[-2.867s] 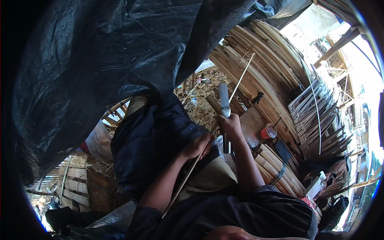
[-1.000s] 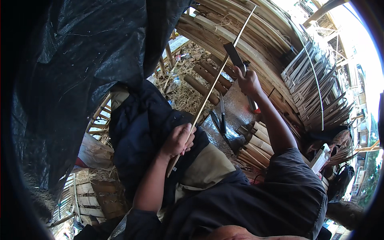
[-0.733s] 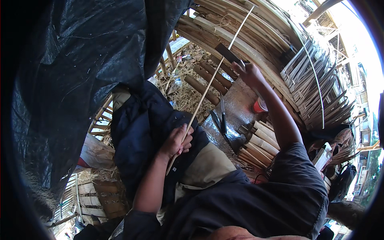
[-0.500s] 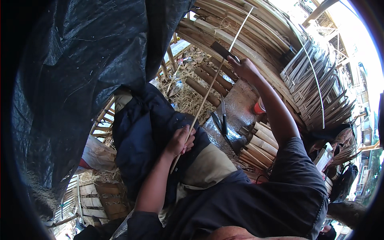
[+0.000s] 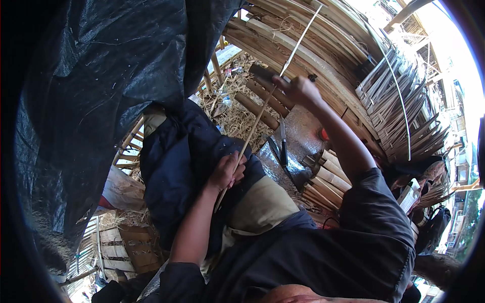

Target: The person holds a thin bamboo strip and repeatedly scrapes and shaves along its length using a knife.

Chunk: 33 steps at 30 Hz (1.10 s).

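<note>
A long thin bamboo strip [image 5: 259,113] runs slantwise from my lap to the upper right. My left hand [image 5: 227,171] is wrapped round its lower part, just above my thigh; a short end sticks out below the fist. Farther up, my right hand [image 5: 299,91] grips a knife, its handle mostly hidden in the fingers. The broad dark blade [image 5: 263,73], slightly blurred, points left beside the strip. Whether its edge touches the strip I cannot tell. Beyond the knife, the strip looks paler and rises over stacked slats.
A second knife [image 5: 283,146] lies on a shiny sheet [image 5: 300,129], near cut bamboo pieces [image 5: 331,177]. Stacked long slats [image 5: 323,60] fill the back right, with a bundle of dry strips [image 5: 399,101] beside them. A dark tarp [image 5: 116,76] hangs at left. Straw [image 5: 237,121] covers the ground.
My right hand with the knife has shifted a little down and left along the strip, towards my left hand. The left hand stays almost in place, still gripping the strip.
</note>
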Each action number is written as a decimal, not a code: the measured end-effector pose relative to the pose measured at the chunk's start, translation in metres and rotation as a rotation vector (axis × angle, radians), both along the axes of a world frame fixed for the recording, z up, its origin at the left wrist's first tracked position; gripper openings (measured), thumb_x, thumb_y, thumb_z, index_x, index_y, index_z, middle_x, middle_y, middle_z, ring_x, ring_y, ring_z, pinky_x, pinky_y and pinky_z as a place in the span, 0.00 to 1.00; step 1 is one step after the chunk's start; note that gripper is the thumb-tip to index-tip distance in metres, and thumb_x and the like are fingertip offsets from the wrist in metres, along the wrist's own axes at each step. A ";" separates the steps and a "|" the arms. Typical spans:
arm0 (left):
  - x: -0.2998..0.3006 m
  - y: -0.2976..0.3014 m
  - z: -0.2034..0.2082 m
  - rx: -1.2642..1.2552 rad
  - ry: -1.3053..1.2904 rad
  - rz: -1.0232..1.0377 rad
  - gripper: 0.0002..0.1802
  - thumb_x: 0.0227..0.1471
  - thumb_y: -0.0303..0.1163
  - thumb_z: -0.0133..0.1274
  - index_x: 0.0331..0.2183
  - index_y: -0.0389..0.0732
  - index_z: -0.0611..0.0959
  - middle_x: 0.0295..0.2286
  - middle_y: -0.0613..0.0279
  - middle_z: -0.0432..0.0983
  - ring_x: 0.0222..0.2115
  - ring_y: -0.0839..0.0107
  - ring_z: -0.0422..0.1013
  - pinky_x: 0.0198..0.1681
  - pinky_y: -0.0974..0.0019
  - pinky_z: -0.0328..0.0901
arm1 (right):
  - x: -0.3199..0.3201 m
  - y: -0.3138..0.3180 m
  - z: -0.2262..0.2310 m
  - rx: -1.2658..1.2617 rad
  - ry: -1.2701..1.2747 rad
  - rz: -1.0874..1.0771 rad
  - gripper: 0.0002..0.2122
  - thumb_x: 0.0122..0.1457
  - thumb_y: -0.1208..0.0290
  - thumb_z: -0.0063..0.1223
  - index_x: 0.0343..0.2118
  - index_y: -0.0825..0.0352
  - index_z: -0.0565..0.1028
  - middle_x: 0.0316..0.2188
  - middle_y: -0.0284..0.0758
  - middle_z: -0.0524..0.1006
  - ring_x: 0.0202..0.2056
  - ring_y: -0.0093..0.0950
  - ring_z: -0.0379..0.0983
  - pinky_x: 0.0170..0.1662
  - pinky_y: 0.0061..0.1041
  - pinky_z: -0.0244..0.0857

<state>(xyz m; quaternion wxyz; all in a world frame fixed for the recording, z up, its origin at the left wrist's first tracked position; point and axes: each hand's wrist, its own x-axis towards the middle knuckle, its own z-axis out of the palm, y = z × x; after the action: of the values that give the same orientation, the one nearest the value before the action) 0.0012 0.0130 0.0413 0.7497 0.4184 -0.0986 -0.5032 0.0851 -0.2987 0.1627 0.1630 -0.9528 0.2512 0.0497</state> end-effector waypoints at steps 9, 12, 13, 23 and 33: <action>-0.002 -0.001 0.003 -0.011 0.036 -0.022 0.25 0.65 0.56 0.35 0.29 0.46 0.66 0.09 0.75 0.53 0.06 0.83 0.49 0.10 0.77 0.46 | -0.018 0.008 0.002 -0.110 -0.150 0.059 0.40 0.58 0.31 0.39 0.22 0.74 0.79 0.25 0.52 0.80 0.33 0.48 0.80 0.38 0.41 0.75; -0.002 -0.001 0.001 -0.013 0.010 -0.017 0.24 0.65 0.56 0.35 0.29 0.46 0.66 0.09 0.75 0.53 0.06 0.83 0.49 0.10 0.77 0.46 | -0.009 0.002 0.000 -0.142 -0.207 -0.126 0.37 0.57 0.32 0.43 0.19 0.72 0.79 0.21 0.51 0.79 0.32 0.48 0.80 0.37 0.41 0.74; -0.002 -0.001 -0.001 -0.014 0.014 -0.015 0.24 0.65 0.56 0.35 0.29 0.46 0.66 0.09 0.75 0.53 0.06 0.83 0.49 0.10 0.77 0.46 | -0.017 0.008 -0.006 -0.032 -0.103 -0.097 0.36 0.57 0.33 0.44 0.22 0.71 0.80 0.24 0.52 0.79 0.33 0.48 0.80 0.37 0.40 0.74; 0.003 0.008 0.002 -0.039 0.099 -0.044 0.24 0.66 0.56 0.33 0.29 0.47 0.65 0.09 0.75 0.52 0.05 0.83 0.48 0.10 0.77 0.45 | -0.023 0.021 -0.013 -0.034 -0.144 -0.090 0.35 0.56 0.36 0.48 0.26 0.73 0.81 0.25 0.55 0.79 0.33 0.47 0.81 0.38 0.43 0.74; -0.001 0.010 -0.002 -0.047 0.097 -0.062 0.23 0.66 0.55 0.33 0.29 0.47 0.65 0.09 0.75 0.52 0.05 0.82 0.48 0.09 0.76 0.45 | -0.039 0.026 -0.036 -0.051 -0.218 0.020 0.39 0.56 0.32 0.45 0.22 0.76 0.79 0.23 0.55 0.79 0.33 0.52 0.79 0.38 0.44 0.74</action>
<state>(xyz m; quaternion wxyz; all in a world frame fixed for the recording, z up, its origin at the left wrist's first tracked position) 0.0005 0.0234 0.0392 0.7473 0.3725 -0.0869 -0.5433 0.0457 -0.2731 0.1268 0.1645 -0.9588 0.2238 -0.0592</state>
